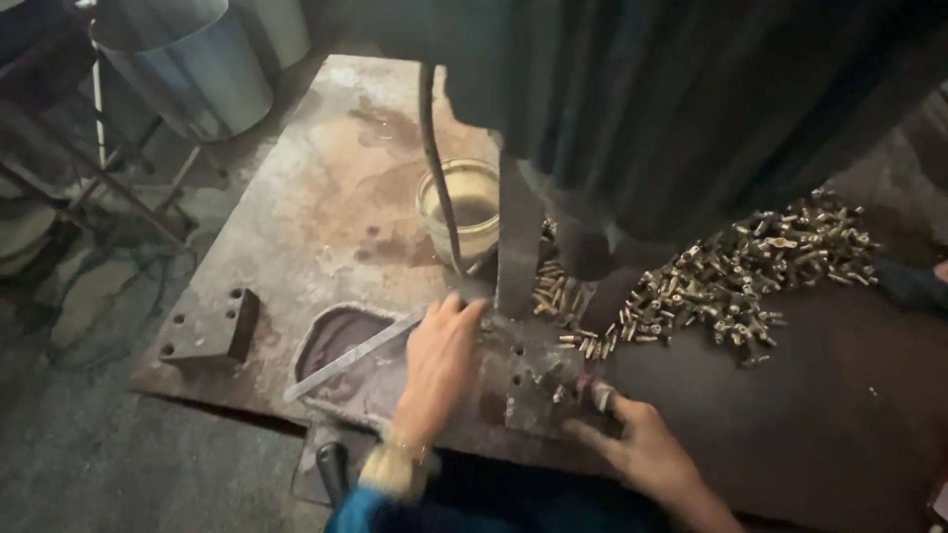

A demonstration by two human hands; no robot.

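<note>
Machine housing (691, 109) hides the tabletop's (326, 188) far part; left hand (439, 365) fingers spread flat, right hand (642, 449) fingers pinching a small metal part (600, 395), blurred.

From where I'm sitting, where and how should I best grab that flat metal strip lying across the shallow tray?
Probably pinch the flat metal strip at its lower-left end, coming from the left: that end juts clear past the shallow tray, while the upper-right end lies beside your left hand.

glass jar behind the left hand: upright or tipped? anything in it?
Upright: the glass jar stands on the metal plate, round rim facing up, with some yellowish liquid inside.
</note>
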